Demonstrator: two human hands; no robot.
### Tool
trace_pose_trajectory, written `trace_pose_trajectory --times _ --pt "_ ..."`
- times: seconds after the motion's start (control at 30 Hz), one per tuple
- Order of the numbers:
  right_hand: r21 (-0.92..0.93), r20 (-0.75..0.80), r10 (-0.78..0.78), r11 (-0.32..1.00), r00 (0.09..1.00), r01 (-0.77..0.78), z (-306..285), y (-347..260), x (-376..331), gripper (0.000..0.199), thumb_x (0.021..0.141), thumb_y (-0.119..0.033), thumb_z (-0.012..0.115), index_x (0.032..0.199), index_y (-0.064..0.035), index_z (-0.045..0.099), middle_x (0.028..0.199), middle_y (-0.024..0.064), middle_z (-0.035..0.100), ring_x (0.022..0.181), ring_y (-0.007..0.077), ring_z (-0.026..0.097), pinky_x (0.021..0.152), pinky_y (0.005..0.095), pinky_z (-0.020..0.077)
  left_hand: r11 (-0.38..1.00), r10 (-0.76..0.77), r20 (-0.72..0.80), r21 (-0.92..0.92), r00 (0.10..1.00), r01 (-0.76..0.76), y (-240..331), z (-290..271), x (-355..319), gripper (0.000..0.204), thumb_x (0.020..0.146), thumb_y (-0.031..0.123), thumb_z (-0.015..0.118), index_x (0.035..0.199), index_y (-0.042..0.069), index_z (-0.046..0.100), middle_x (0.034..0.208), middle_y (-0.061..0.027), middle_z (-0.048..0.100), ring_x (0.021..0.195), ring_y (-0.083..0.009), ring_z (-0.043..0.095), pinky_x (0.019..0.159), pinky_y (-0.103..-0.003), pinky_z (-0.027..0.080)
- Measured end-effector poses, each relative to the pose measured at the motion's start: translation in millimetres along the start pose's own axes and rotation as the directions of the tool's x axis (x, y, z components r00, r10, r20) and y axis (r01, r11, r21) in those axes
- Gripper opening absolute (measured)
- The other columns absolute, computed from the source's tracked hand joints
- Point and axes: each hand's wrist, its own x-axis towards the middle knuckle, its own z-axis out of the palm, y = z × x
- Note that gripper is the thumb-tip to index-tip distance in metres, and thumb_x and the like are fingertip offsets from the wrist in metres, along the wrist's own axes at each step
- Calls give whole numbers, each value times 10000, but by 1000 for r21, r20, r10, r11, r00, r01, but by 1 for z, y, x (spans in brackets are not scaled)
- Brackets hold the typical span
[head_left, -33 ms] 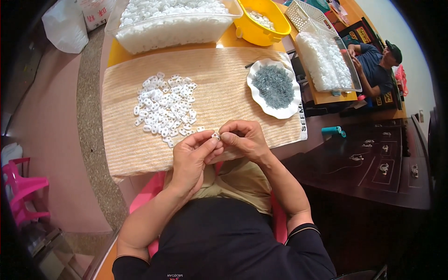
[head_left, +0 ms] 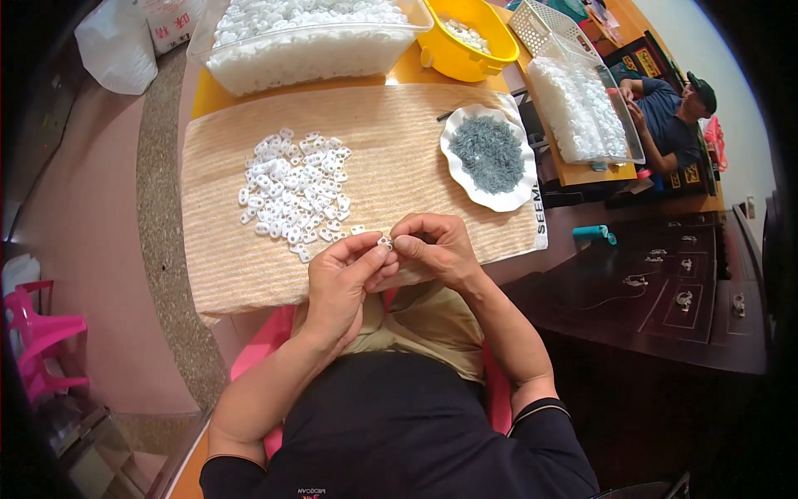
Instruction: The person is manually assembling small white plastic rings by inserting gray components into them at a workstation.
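Both forearms entered from the lower edge and converged at the midline, elbows out and wrists bent inward. Left hand (head_left: 339, 279) was curled, thumb and forefinger tips pinched together. Right hand (head_left: 436, 248) faced it knuckles up, fingers (head_left: 409, 244) flexed and closed in a pinch. The fingertips of both hands met, touching.

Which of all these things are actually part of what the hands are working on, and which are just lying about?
In use:
small white piece, pinched between left hand and right hand
pile of white pieces
white dish of grey bits
beige mat

Lying about:
yellow bowl
clear tub of white pieces
white bag
teal roll
pink chair
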Motion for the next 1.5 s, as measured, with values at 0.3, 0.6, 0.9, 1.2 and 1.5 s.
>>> trace_pose_trajectory --times 0.3,0.6,0.9,1.2,1.5 --pt "26 -5 41 999 999 -41 4 -5 -2 144 880 -125 666 905 17 661 832 13 649 765 59 575 682 204 469 1000 -7 2 -4 1000 7 1 1 -1 203 874 -2 621 1068 -45 579 916 -115 656 797 -157 663 737 -251 574" --pt "24 25 10 1000 1000 -11 4 -2 -1 110 896 -70 632 941 29 649 802 30 671 729 68 617 671 209 504 1000 10 0 4 1000 -10 0 3 -1 192 872 6 632 1054 -46 605 893 -103 669 770 -135 664 718 -228 565" --pt "24 30 59 998 998 -60 8 -6 -4 132 907 -113 633 908 19 644 817 4 646 748 45 577 667 194 476 998 38 -17 47 999 -37 -3 3 -3 194 870 7 638 1053 -50 611 891 -98 672 757 -126 661 712 -223 558" --pt "-65 24 37 997 999 -35 12 -16 -7 161 917 -134 622 879 22 635 771 2 642 704 41 562 629 194 466 984 100 12 150 995 -101 -4 2 -2 175 868 0 632 1036 -47 619 892 -102 665 779 -136 649 725 -250 564" --pt "45 82 43 998 996 -46 11 -14 -6 176 921 -133 615 877 36 633 773 50 656 711 88 611 644 217 504 960 153 91 222 984 -170 1 1 -4 174 873 -2 624 1034 -67 621 868 -105 671 773 -132 654 729 -240 560"
